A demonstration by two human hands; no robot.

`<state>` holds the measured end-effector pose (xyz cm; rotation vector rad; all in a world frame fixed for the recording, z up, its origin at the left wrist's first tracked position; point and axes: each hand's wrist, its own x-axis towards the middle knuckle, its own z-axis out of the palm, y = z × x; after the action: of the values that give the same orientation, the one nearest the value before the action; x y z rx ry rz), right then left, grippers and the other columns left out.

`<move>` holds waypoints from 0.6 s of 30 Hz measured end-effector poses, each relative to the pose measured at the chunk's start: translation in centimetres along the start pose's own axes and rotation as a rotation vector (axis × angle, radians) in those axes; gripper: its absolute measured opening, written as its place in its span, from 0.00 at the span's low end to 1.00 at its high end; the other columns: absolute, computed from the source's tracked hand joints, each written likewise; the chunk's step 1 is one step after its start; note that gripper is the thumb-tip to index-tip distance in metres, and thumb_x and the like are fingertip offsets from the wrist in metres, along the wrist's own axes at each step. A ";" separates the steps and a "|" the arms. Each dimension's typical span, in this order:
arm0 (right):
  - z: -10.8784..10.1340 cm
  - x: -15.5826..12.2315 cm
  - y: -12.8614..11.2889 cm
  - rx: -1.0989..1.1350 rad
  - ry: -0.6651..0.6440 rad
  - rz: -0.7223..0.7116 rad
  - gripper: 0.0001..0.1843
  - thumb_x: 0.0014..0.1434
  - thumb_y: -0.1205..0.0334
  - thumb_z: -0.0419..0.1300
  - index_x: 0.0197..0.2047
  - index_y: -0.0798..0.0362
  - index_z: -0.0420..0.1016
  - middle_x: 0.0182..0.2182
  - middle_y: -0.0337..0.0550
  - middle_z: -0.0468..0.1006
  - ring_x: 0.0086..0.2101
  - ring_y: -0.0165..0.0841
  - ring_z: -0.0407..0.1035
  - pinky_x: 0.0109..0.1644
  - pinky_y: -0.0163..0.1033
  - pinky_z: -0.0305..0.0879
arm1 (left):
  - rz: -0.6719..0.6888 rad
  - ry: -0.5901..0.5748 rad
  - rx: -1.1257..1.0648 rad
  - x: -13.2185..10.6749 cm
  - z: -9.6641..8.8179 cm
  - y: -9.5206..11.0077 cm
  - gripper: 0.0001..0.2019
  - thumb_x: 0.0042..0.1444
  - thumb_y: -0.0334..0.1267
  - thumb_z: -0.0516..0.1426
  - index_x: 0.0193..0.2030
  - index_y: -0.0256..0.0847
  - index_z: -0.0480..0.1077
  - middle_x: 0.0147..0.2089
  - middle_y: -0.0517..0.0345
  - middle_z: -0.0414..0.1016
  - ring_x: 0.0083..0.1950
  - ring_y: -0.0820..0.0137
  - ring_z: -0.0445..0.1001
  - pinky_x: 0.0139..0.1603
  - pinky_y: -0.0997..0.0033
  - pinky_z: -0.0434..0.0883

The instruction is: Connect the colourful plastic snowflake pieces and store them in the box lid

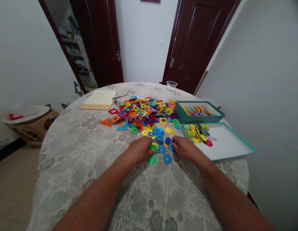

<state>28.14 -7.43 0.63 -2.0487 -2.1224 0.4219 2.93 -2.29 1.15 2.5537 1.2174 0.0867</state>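
A heap of colourful plastic snowflake pieces point(141, 114) covers the middle of a round table point(91, 154). Closer to me lie loose round discs, blue point(167, 158), green point(152, 159) and yellow point(144, 132). My left hand point(139, 149) rests palm down on the cloth, its curled fingertips on a green and yellow disc point(153, 147). My right hand point(185, 147) is beside it with fingers bent, pinching a blue disc point(171, 147) at its tips. Both hands sit just left of the white tray.
Right of my hands, a teal-rimmed white tray point(226, 141) holds stacked discs point(195, 131). Behind it a teal box point(199, 112) holds more sorted pieces. A notebook point(99, 99), glasses point(117, 101) and a clear cup point(171, 85) lie at the far side. A stool point(28, 123) stands left.
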 end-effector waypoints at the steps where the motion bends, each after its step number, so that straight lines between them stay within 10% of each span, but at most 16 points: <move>1: 0.1 0.0 -0.2 -0.005 -0.005 0.002 0.09 0.69 0.61 0.56 0.43 0.52 0.77 0.41 0.49 0.84 0.43 0.40 0.76 0.45 0.39 0.62 | 0.000 0.000 0.000 0.0 0.1 0.1 0.12 0.63 0.45 0.61 0.49 0.43 0.73 0.51 0.48 0.79 0.49 0.56 0.78 0.44 0.64 0.70; 18: 1.3 -0.1 -3.6 0.326 0.045 -0.069 0.10 0.70 0.63 0.53 0.39 0.52 0.74 0.35 0.43 0.81 0.37 0.34 0.73 0.39 0.36 0.59 | -0.046 -0.018 -0.067 0.2 0.4 0.1 0.17 0.60 0.41 0.62 0.56 0.45 0.73 0.57 0.48 0.78 0.57 0.57 0.78 0.54 0.64 0.72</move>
<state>24.33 -7.70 0.56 -1.7816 -1.9411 0.6566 3.17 -2.28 0.80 2.4629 1.2441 0.0928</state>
